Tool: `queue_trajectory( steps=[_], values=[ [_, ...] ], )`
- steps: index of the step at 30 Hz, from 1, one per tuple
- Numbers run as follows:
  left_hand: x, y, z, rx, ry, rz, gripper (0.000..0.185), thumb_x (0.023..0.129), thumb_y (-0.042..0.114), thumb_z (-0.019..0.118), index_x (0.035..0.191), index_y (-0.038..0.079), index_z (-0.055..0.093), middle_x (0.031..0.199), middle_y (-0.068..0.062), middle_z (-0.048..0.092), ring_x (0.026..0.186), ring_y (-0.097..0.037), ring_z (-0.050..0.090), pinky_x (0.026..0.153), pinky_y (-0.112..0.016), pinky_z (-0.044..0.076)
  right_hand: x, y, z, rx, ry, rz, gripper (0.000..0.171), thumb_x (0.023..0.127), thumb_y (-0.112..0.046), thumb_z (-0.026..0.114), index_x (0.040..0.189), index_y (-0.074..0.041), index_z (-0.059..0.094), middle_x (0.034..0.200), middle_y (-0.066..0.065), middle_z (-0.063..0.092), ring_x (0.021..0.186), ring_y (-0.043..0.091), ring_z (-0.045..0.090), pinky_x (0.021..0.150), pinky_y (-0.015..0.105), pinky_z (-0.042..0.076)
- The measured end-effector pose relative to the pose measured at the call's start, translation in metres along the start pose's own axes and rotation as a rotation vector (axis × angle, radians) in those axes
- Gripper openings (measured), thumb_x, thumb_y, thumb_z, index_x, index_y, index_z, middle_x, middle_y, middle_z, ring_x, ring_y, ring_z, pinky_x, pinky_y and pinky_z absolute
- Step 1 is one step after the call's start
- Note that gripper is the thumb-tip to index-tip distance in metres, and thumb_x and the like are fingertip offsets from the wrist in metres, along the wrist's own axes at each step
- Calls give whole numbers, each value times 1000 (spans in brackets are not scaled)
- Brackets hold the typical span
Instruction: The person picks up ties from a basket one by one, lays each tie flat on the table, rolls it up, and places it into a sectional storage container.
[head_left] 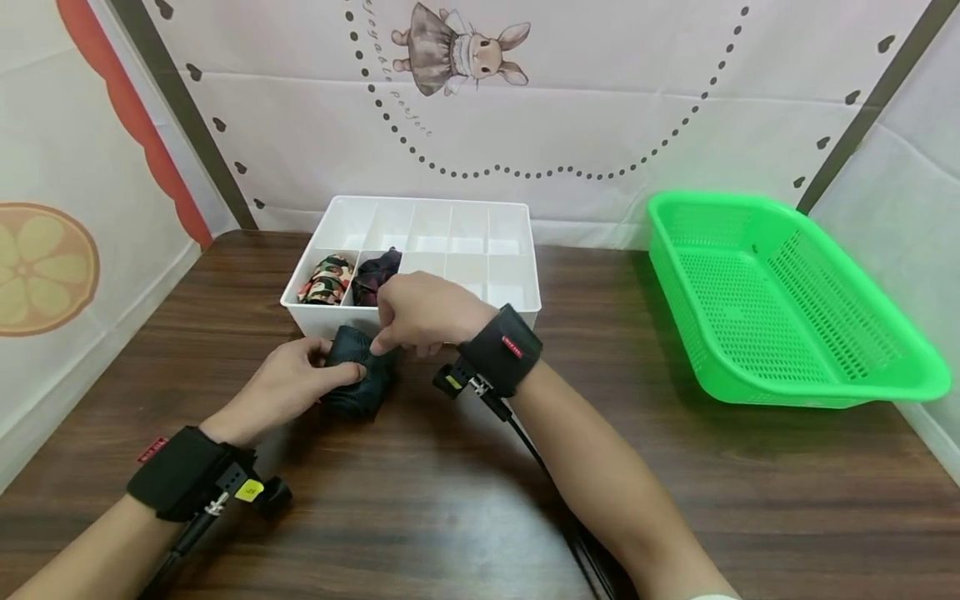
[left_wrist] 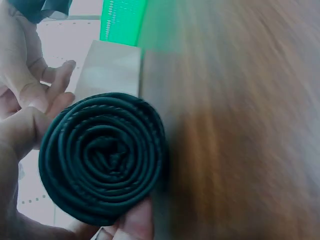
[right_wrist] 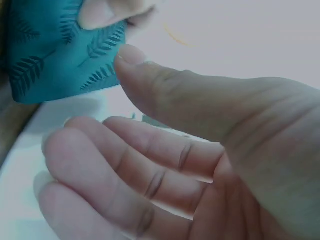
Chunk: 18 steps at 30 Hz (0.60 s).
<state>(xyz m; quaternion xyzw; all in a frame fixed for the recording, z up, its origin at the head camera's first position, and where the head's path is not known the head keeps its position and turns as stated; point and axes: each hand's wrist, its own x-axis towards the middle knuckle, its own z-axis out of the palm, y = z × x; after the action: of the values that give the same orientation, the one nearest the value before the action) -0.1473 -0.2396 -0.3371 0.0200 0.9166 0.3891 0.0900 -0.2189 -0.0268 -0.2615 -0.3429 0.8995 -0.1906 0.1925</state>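
A dark rolled cloth (head_left: 356, 375) lies on the brown table just in front of a white divided box (head_left: 525, 250). My left hand (head_left: 288, 387) grips the roll from the left, fingers curled round it. In the left wrist view the roll (left_wrist: 102, 157) shows its spiral end, my fingers (left_wrist: 20, 130) wrapped round it. My right hand (head_left: 423, 312) reaches over from the right and pinches the roll's upper edge. In the right wrist view the cloth (right_wrist: 50, 50) looks teal with a leaf print, held between thumb (right_wrist: 150, 85) and forefinger, the other fingers loosely curled.
The box holds a patterned roll (head_left: 326, 279) and a dark maroon roll (head_left: 375, 275) in its front left compartments. A green mesh basket (head_left: 787, 300) stands at the right. Printed fabric walls close in the table on three sides.
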Motion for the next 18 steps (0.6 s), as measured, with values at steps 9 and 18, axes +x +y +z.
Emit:
queue_trajectory(
  steps=[9,18],
  values=[
    [9,58,-22,-52,101,144,52,101,41,72,128,-3,64,113,-16,66,98,-27,56,75,-33,47,-21,18,-35,179,197,65,24,102,-32,75,107,-9,70,92,11,73,72,25,74,65,34,59],
    [62,97,-18,33,315,187,53,94,47,74,106,-4,69,95,-18,68,83,-30,62,67,-39,47,-33,37,-48,199,433,166,28,107,-31,68,118,-6,68,89,5,72,72,22,73,68,34,56]
  ],
)
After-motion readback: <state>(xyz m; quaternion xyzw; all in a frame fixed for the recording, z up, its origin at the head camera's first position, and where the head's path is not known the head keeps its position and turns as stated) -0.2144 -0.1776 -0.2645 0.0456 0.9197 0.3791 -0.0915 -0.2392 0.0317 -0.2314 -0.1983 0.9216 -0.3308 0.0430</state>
